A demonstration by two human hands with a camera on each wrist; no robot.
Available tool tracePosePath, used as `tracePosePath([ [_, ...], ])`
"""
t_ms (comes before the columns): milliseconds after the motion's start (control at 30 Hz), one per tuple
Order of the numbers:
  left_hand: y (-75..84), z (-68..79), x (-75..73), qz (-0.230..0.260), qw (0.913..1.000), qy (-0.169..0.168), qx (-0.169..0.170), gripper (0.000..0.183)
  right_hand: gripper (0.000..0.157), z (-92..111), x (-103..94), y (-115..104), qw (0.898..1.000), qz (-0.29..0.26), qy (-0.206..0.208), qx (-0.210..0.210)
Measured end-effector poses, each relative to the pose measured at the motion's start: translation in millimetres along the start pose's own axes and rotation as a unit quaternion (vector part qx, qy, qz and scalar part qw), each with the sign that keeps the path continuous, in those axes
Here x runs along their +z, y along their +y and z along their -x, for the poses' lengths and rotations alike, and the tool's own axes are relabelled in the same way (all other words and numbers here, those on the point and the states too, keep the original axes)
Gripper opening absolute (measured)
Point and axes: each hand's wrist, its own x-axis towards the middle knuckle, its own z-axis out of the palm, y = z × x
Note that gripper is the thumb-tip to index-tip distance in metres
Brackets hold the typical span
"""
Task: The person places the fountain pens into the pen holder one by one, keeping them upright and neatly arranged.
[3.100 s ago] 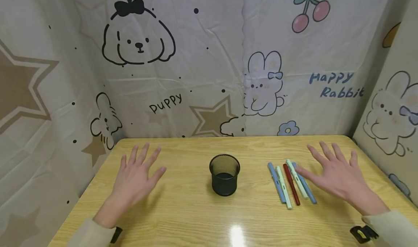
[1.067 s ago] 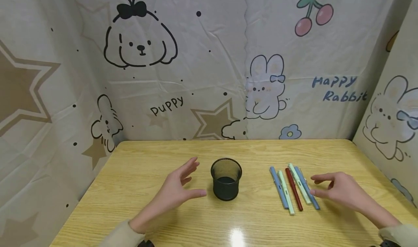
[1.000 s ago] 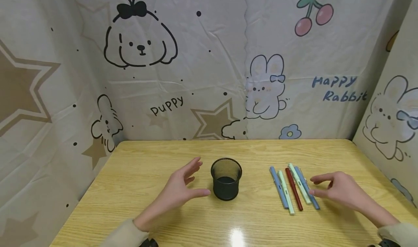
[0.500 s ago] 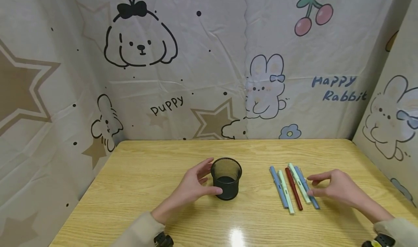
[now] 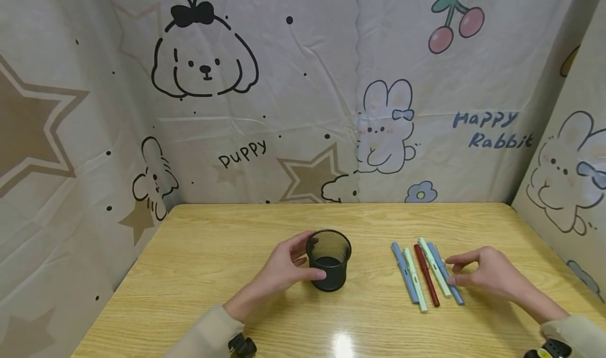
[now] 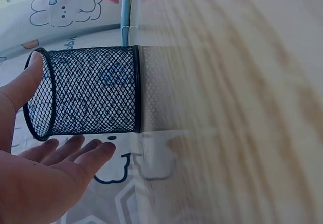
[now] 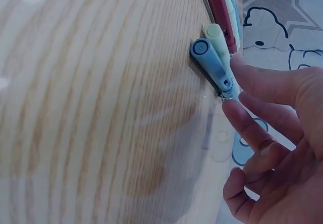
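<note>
A black mesh pen holder (image 5: 330, 274) stands upright on the wooden table. My left hand (image 5: 284, 266) is at its left side, thumb across the front and fingers reaching behind. In the left wrist view, the thumb tip lies at the rim of the pen holder (image 6: 93, 93) and the fingers are extended, not wrapped around it. Several pens lie side by side to the right: blue, pale green and a dark red pen (image 5: 427, 276). My right hand (image 5: 492, 274) is at the rightmost blue pen (image 7: 209, 62), thumb and index finger apart beside it; contact is unclear.
The wooden table (image 5: 213, 232) ends at a printed cloth backdrop (image 5: 303, 100), with cloth also on both sides. A pale green pen (image 5: 415, 282) and a blue pen (image 5: 404, 274) form the left end of the row.
From flat and spread above the table, both hands have come down and inward. The left has moved right to the pen holder, the right to the rightmost blue pen. Pens and holder stay put.
</note>
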Motion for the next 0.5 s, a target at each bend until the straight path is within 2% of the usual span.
tracePosePath([
  [500,2.8,-3.5,2.6,-0.014,0.9999,0.003,-0.008,0.091,0.044,-2.0,2.3,1.2,1.0,-0.002,-0.005,0.005],
])
